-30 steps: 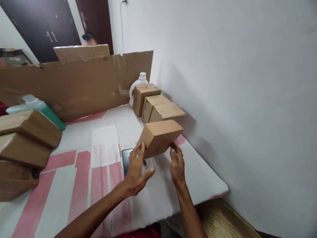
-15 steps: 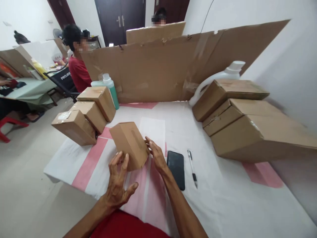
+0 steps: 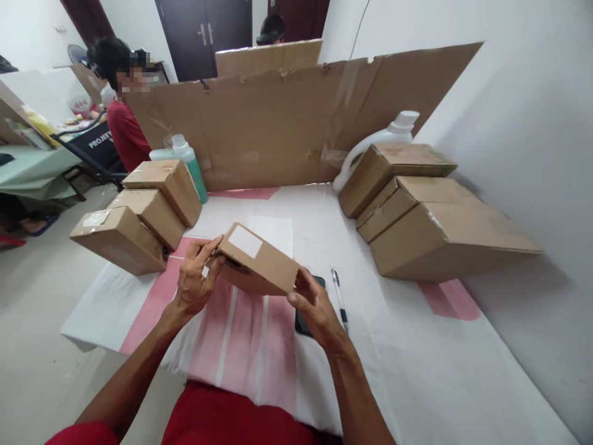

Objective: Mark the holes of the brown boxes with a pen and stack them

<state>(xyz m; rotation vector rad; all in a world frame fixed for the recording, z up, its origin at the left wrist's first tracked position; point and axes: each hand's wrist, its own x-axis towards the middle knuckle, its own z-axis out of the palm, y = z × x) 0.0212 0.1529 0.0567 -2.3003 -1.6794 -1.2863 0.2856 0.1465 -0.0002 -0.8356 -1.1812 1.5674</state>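
The small brown cardboard box with a white label now lies tilted, label up, where half a second ago it stood on end. The left hand and right hand clamp its opposite ends, just above the pink-striped white tablecloth, beside a black phone.

White wall on right, dark double doors at back, pale floor left, cardboard partition across table, green-topped table far left.
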